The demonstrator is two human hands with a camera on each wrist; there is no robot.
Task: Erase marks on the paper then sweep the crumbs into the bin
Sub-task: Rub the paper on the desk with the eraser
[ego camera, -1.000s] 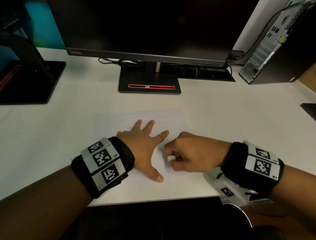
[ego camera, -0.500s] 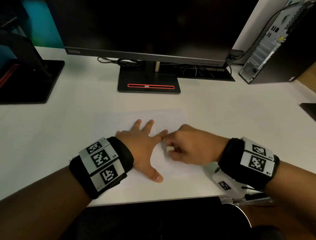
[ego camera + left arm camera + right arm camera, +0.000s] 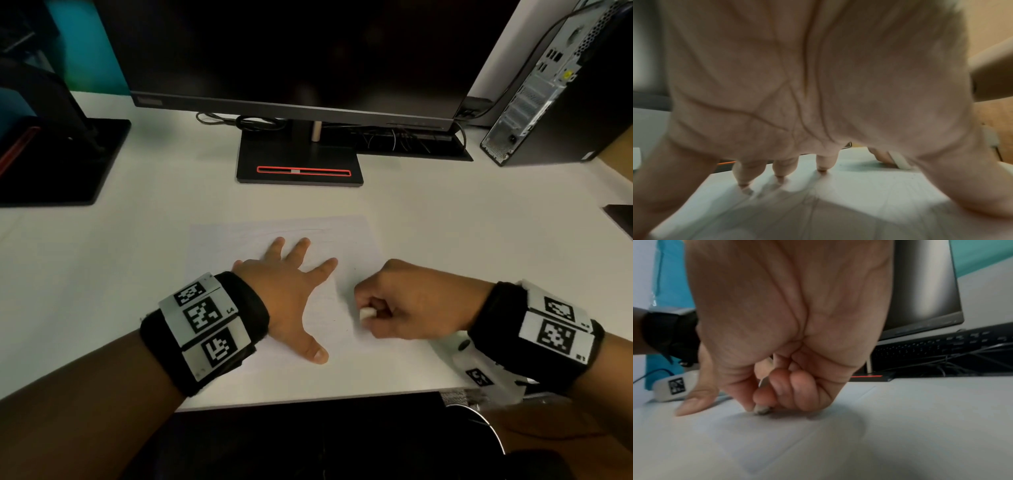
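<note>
A white sheet of paper (image 3: 356,240) with faint pencil lines lies on the desk in front of me. My left hand (image 3: 291,291) presses flat on it, fingers spread and straight. Just to its right, my right hand (image 3: 404,305) grips a small white eraser (image 3: 367,313) in curled fingers, its tip down on the paper. The right wrist view shows the eraser's grey worn end (image 3: 761,409) touching the sheet. In the left wrist view my spread fingers (image 3: 824,162) rest on the paper (image 3: 869,194), with the eraser (image 3: 900,160) beyond. No bin is in view.
A monitor on a black stand (image 3: 299,164) is straight ahead, with a keyboard (image 3: 411,142) behind it. A second monitor base (image 3: 58,161) sits far left and a computer tower (image 3: 555,89) far right. The desk's front edge (image 3: 308,402) runs just below my wrists.
My right hand has slid the eraser to the right and toward me, away from my left index finger. My left hand has stayed flat on the paper.
</note>
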